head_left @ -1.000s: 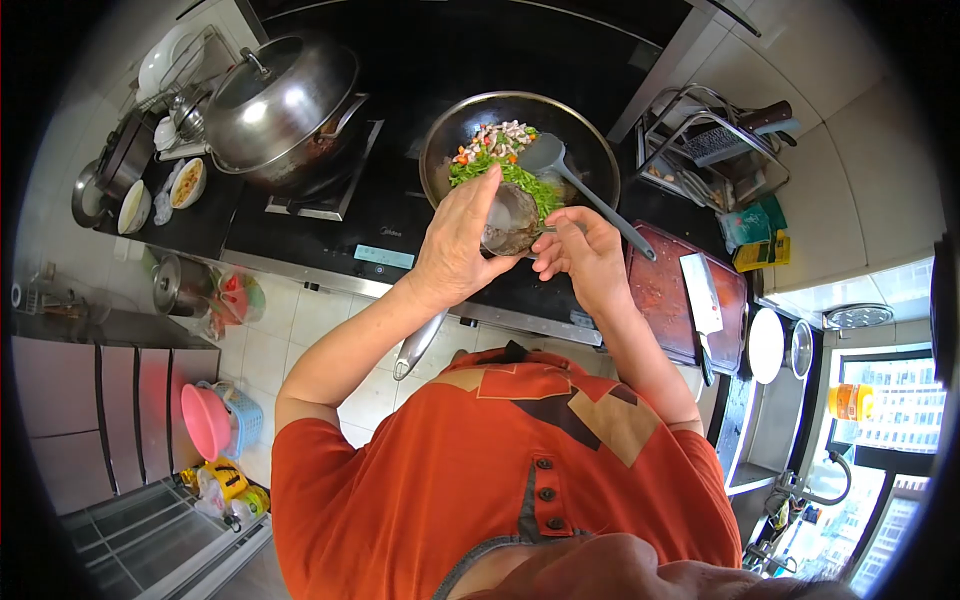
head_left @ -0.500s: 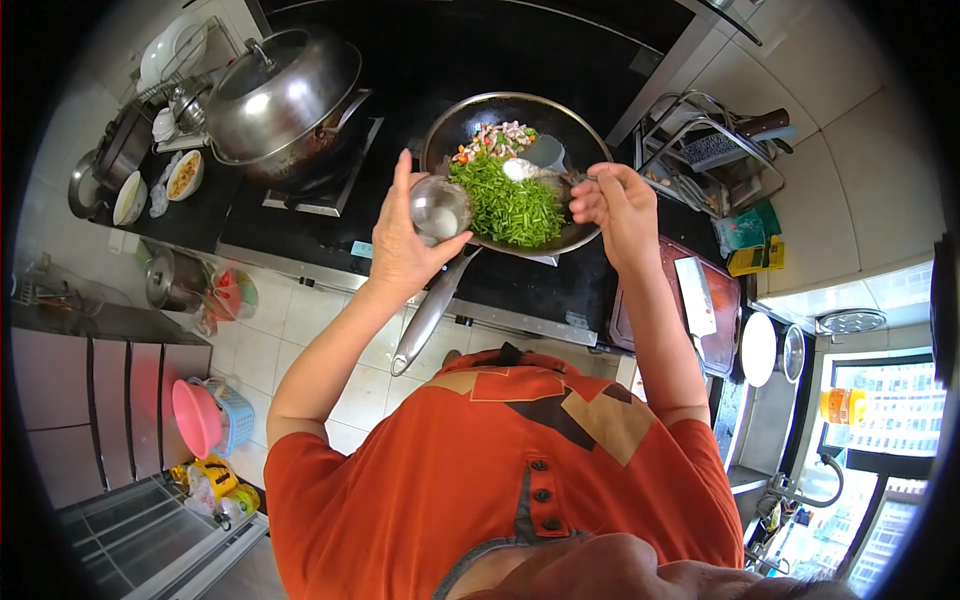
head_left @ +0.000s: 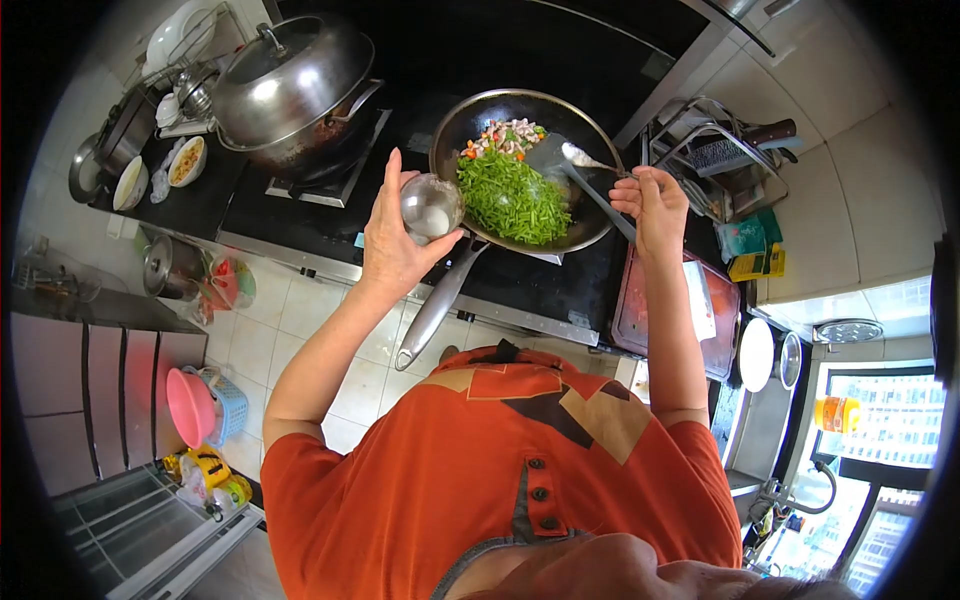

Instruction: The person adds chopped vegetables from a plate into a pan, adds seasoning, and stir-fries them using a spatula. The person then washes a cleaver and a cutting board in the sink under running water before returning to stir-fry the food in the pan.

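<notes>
My left hand (head_left: 392, 225) is closed round a small metal bowl (head_left: 430, 207) with some white powder inside, near the left rim of the wok (head_left: 440, 140). In my right hand (head_left: 652, 208) is the thin handle of a spoon (head_left: 582, 156). White powder heaps on the spoon, which is over the wok's right side. Chopped green vegetables (head_left: 515, 200) fill much of the wok, with diced pinkish and orange pieces (head_left: 505, 137) behind them. A spatula (head_left: 600, 200) rests in the wok, its handle leaning over the right rim and passing under my right hand.
To the left, a large lidded pot (head_left: 290, 90) sits on another burner, near a bowl of yellowish food (head_left: 187, 162). At right are a cleaver (head_left: 698, 300) on a red cutting board (head_left: 640, 305) and a knife rack (head_left: 710, 150). The wok's handle (head_left: 435, 315) juts toward me.
My right hand and the spoon have moved right, away from above the greens. More of the spatula now shows. My left hand still holds the bowl, shifted slightly left in view.
</notes>
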`<state>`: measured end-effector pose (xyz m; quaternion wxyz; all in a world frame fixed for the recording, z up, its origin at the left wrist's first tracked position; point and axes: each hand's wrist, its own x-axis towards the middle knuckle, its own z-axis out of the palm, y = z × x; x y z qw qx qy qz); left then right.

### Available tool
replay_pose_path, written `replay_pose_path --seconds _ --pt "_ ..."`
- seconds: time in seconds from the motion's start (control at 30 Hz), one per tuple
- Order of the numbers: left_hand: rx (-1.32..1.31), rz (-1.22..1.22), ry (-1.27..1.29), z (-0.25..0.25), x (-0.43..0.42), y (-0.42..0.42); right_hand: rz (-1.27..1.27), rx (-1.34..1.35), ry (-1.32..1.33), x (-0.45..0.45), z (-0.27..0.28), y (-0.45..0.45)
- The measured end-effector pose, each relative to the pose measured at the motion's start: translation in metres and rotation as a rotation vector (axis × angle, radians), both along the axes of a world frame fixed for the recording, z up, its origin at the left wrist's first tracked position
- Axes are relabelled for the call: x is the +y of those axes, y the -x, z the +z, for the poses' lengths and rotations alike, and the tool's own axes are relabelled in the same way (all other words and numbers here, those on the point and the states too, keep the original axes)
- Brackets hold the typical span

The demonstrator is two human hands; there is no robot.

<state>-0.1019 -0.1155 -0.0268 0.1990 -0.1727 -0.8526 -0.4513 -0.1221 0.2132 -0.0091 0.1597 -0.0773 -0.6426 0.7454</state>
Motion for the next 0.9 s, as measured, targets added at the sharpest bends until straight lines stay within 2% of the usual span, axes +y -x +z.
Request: replay_pose_path --seconds 0.23,0.3,0.47,0.6,0.67,0.73,0.8,0.87,0.9 --pt "0.015 -0.041 0.000 0.000 0.006 0.005 0.026 0.006 0.007 0.012 -0.007 -0.012" --pt "0.016 -0.049 0.010 0.002 0.009 0.004 -0.049 -0.096 -0.214 0.012 -0.015 -0.011" --pt "0.030 -0.078 0.025 0.001 0.017 0.005 -0.003 0.030 -0.109 -0.019 0.024 -0.034" --pt "0.077 -0.134 0.083 0.002 0.029 0.000 0.298 0.074 -0.324 -0.065 0.035 -0.061" --pt "0.188 -0.213 0.146 0.000 0.033 -0.001 0.341 0.149 -0.655 -0.080 0.026 -0.064" --pt "0.281 -0.237 0.190 0.002 0.037 -0.001 0.343 0.196 -0.754 -0.088 0.023 -0.063" --pt "0.327 -0.287 0.213 0.005 0.041 -0.002 0.379 0.150 -0.764 -0.090 0.023 -0.060" --pt "0.321 -0.307 0.191 0.003 0.042 -0.002 0.449 0.010 -0.586 -0.089 0.022 -0.056" --pt "0.326 -0.312 0.189 0.002 0.043 -0.002 0.451 0.009 -0.586 -0.088 0.020 -0.054"
